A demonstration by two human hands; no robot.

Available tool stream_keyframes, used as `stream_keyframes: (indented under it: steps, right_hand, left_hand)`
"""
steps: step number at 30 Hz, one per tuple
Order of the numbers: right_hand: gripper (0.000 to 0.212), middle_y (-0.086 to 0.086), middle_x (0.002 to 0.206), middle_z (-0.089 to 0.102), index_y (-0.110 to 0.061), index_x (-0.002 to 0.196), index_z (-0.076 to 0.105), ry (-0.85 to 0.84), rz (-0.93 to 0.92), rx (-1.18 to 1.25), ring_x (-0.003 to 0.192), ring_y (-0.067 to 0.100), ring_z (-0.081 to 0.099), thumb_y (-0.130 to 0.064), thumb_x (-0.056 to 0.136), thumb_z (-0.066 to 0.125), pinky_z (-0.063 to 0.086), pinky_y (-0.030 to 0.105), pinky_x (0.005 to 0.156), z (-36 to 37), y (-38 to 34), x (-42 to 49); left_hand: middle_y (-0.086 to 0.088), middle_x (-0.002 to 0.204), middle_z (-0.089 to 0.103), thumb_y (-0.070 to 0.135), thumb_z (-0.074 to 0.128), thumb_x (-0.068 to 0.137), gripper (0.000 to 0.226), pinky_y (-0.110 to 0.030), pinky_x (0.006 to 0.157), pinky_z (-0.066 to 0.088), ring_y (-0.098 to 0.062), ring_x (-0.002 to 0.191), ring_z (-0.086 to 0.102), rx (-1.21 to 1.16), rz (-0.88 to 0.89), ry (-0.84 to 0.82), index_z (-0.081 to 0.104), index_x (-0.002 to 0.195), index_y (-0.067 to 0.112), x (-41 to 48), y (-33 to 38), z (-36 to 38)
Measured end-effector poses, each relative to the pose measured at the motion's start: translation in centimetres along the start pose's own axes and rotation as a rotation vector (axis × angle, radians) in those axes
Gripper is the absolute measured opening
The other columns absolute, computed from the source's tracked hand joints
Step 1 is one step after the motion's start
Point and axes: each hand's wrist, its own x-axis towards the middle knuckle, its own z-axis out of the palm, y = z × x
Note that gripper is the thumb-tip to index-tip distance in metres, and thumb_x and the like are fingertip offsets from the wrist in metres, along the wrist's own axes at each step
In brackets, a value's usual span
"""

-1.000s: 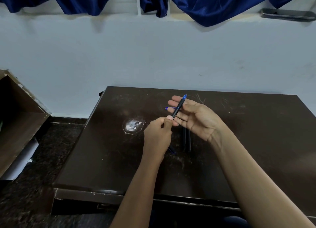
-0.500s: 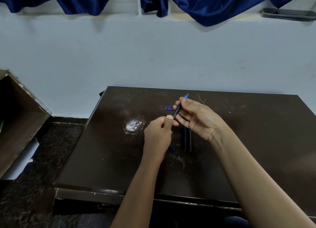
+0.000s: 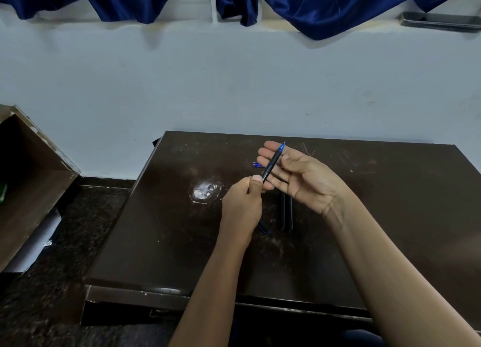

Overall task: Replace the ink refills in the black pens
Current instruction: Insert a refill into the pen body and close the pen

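A black pen (image 3: 272, 163) with a blue tip slants up to the right above the dark table (image 3: 156, 242). My left hand (image 3: 243, 206) grips its lower end, thumb on top. My right hand (image 3: 299, 175) lies palm up with fingers spread behind the pen's upper part, which rests across the fingers. Two more black pens (image 3: 285, 212) lie side by side on the table under my right hand. Blue refills (image 3: 256, 165) lie on the table just left of my right fingertips. A blue piece (image 3: 263, 228) shows below my left wrist.
A worn whitish patch (image 3: 206, 190) marks the table left of my hands. An open wooden box (image 3: 28, 180) stands at the left on the dark floor. A pale wall and blue curtains (image 3: 299, 6) rise behind the table.
My right hand had closed its fingers around the pen's upper part half a second ago; now it has opened flat again. My left hand has kept its grip.
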Motion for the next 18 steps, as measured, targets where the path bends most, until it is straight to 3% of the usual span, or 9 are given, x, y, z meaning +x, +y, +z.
stream_keyframes:
  steps: [2, 7, 12, 15, 18]
  right_hand:
    - [0.034, 0.004, 0.111, 0.073, -0.013, 0.108, 0.068, -0.003, -0.017, -0.009, 0.104, 0.015, 0.069, 0.001, 0.097, 0.039, 0.057, 0.029, 0.086, 0.0, 0.0, -0.1]
    - [0.023, 0.005, 0.099, 0.076, -0.017, 0.085, 0.079, 0.052, -0.11, -0.078, 0.095, 0.016, 0.072, -0.007, 0.085, 0.059, 0.057, 0.022, 0.072, -0.1, 0.0, -0.1]
    - [0.016, 0.005, 0.093, 0.077, -0.016, 0.084, 0.079, 0.074, -0.22, -0.101, 0.091, 0.018, 0.073, -0.015, 0.071, 0.071, 0.056, 0.021, 0.071, 0.0, 0.2, 0.0]
    - [0.022, 0.007, 0.09, 0.077, -0.012, 0.089, 0.075, 0.11, -0.276, -0.137, 0.088, 0.02, 0.074, -0.017, 0.067, 0.074, 0.057, 0.021, 0.07, 0.5, 0.3, -0.1]
    - [0.031, 0.009, 0.09, 0.077, -0.01, 0.092, 0.073, 0.18, -0.327, -0.209, 0.087, 0.022, 0.074, -0.021, 0.063, 0.078, 0.058, 0.024, 0.073, 1.3, 0.6, -0.2]
  left_hand:
    - [0.009, 0.076, 0.07, 0.032, 0.04, 0.098, 0.034, -0.025, 0.068, 0.04, 0.001, 0.062, 0.054, -0.017, -0.022, -0.028, 0.066, 0.076, 0.029, 0.0, 0.2, -0.1]
    - [0.009, 0.07, 0.068, 0.035, 0.039, 0.098, 0.036, -0.026, 0.064, 0.039, 0.004, 0.055, 0.05, -0.011, -0.031, -0.055, 0.064, 0.075, 0.026, -0.1, 0.4, -0.1]
    - [0.009, 0.068, 0.066, 0.035, 0.04, 0.098, 0.036, -0.026, 0.065, 0.039, 0.003, 0.053, 0.048, -0.053, -0.025, -0.075, 0.063, 0.072, 0.027, 0.0, 0.5, -0.1]
    - [0.01, 0.066, 0.065, 0.036, 0.04, 0.098, 0.037, -0.022, 0.057, 0.037, 0.003, 0.046, 0.046, -0.089, -0.047, -0.084, 0.063, 0.071, 0.027, 0.1, 0.5, -0.2]
    - [0.01, 0.064, 0.064, 0.036, 0.038, 0.098, 0.038, -0.024, 0.06, 0.037, 0.002, 0.049, 0.046, -0.063, -0.037, -0.057, 0.062, 0.069, 0.028, 0.2, 0.3, -0.5]
